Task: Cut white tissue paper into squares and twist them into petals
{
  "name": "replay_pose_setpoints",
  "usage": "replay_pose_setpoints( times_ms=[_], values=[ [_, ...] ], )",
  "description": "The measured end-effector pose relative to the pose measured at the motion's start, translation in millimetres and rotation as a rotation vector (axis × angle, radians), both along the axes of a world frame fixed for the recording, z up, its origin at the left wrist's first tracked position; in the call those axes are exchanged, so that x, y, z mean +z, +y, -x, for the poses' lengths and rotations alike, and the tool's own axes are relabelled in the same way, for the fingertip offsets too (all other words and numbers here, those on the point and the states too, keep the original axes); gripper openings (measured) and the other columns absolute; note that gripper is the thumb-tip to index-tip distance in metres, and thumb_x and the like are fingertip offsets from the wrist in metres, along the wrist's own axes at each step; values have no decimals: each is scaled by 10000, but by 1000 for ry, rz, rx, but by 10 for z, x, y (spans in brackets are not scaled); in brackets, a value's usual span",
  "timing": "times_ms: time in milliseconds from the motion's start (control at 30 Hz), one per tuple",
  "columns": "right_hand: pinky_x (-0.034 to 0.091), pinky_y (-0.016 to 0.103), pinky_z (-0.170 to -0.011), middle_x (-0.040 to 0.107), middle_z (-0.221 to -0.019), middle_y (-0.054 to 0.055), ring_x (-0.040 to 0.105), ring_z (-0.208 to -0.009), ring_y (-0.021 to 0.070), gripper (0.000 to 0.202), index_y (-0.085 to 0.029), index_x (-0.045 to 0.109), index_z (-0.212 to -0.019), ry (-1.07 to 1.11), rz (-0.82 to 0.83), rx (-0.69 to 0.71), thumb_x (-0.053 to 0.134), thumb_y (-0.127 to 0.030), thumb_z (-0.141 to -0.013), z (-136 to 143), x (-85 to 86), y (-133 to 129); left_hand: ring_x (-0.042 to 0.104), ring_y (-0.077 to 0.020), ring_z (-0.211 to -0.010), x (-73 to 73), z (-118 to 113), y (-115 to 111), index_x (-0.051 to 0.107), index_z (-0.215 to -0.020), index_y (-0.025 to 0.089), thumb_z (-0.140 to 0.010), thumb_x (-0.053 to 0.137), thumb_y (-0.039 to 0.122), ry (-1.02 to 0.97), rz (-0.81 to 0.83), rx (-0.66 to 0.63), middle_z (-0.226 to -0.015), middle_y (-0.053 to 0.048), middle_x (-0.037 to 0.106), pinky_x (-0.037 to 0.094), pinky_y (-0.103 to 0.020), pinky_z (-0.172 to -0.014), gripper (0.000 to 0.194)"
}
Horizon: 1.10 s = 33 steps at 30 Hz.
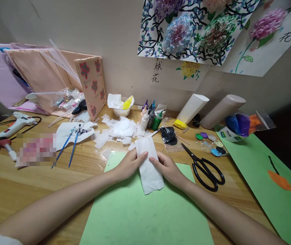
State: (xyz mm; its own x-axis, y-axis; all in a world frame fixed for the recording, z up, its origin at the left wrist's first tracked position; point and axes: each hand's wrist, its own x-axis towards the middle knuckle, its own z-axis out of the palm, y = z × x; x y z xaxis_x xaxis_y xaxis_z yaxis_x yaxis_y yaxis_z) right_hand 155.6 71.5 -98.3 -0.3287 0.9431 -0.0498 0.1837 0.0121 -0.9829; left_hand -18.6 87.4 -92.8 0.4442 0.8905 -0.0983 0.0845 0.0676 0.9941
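A folded white tissue (150,175) is held between both hands above a sheet of green paper (145,217). My left hand (130,163) grips its left edge, thumb on top and fingers hidden behind. On the right edge, my right hand (168,166) pinches it the same way. Just beyond the hands lies a heap of torn white tissue pieces (123,127). Black-handled scissors (204,166) rest open-bladed to the right of my right hand.
Paint bottles (158,119) stand behind the heap, beside a bowl (122,110). Two paintbrushes (75,144) and a hot glue gun (17,124) lie at left. A packet of black clay (169,136) and paint lids (209,143) sit at right. Flower artworks (199,34) hang on the wall.
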Motion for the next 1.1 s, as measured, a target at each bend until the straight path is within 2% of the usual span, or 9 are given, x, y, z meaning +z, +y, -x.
replay_pose_setpoints(
  times_ms=[133,333,400,467,567,733,933,1000,1100],
  values=[
    [346,233,-555,514,-673,-7,436,-619,128,342,-169,539,-718,-20,-29,-22,455,-460,-877,-18,-9,-4,576,-200,-843,6,-7,-5,589,-948,114,-827,494,492,5,3,-21,-942,-77,642,461,-274,-708,408],
    [381,253,-598,550,-716,17,477,-671,151,390,-169,552,-729,50,9,54,400,-488,-894,-28,-29,-16,607,-208,-908,40,44,47,577,-1063,121,-776,602,424,-73,57,-73,-1053,-111,647,480,-278,-746,418],
    [389,251,-582,536,-694,6,474,-633,141,351,-173,555,-784,31,-5,74,410,-473,-895,-25,-26,-30,618,-201,-881,86,106,72,597,-1048,123,-781,594,420,-42,81,-139,-1039,-108,656,478,-270,-723,400],
    [389,238,-529,503,-673,-20,462,-576,124,267,-194,519,-937,69,-41,34,464,-448,-879,-22,-23,-40,622,-195,-868,147,181,95,617,-1049,136,-775,600,406,8,93,-254,-1028,-93,661,473,-263,-712,385],
    [393,222,-483,485,-705,-38,473,-563,115,375,-235,405,-1111,155,-112,-61,579,-398,-822,-17,-25,-37,618,-169,-822,220,268,125,636,-1048,169,-750,626,376,106,95,-378,-977,-55,670,453,-232,-670,363],
    [401,214,-453,474,-724,-37,460,-526,85,263,-214,460,-860,165,-135,-77,656,-360,-763,-10,-29,-24,579,-139,-648,225,298,161,667,-946,156,-702,655,408,171,131,-378,-805,-32,662,399,-209,-545,352],
    [422,206,-452,492,-687,-33,470,-534,86,207,-198,514,-815,187,-111,-22,653,-345,-772,-6,-18,-24,563,-127,-660,226,292,167,657,-946,155,-698,662,454,198,113,-379,-809,-19,644,388,-201,-560,389],
    [431,215,-471,508,-664,-25,481,-541,92,203,-185,546,-797,175,-92,13,656,-353,-769,-8,-11,-17,563,-131,-689,221,281,170,653,-933,140,-715,625,525,136,153,-370,-835,-34,644,400,-211,-590,444],
    [446,228,-511,530,-680,-14,496,-565,98,207,-177,576,-796,186,-84,42,674,-355,-751,-10,-2,-4,572,-157,-762,185,259,182,636,-930,118,-757,470,662,-90,272,-391,-891,-76,644,434,-260,-700,595]
  ],
)
